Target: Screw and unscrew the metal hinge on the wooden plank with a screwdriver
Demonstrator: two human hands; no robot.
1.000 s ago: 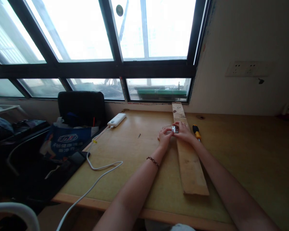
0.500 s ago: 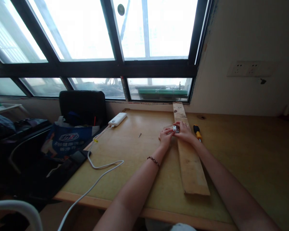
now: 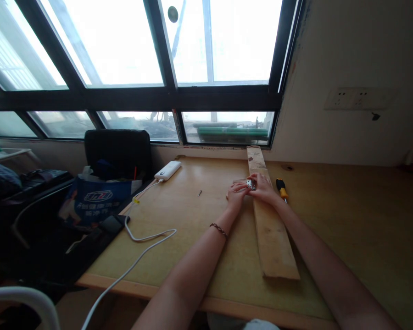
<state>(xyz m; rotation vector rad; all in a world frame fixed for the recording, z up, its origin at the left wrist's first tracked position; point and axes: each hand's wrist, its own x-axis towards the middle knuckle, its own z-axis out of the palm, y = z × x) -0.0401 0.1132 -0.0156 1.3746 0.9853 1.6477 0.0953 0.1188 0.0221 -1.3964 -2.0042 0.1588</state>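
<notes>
A small silvery metal hinge point(image 3: 249, 184) with holes sits at the wooden board point(image 3: 275, 243), between my two hands. My left hand point(image 3: 237, 194) has its fingers closed on the hinge's left side, at the board's left edge. From the right, my right hand point(image 3: 263, 189) rests over the board with thumb and fingers closed around the hinge's other side. The fingers hide part of it. A screwdriver point(image 3: 281, 188) with a black and yellow handle lies just right of the board. To the left, a small screw point(image 3: 199, 193) lies on the table.
The board runs lengthwise across the table point(image 3: 192, 247) towards the window. A white power bank point(image 3: 168, 170) lies near the table's left edge, and its white cable point(image 3: 151, 239) loops over the front edge. A chair point(image 3: 119, 151) and a blue bag point(image 3: 96, 197) stand at left.
</notes>
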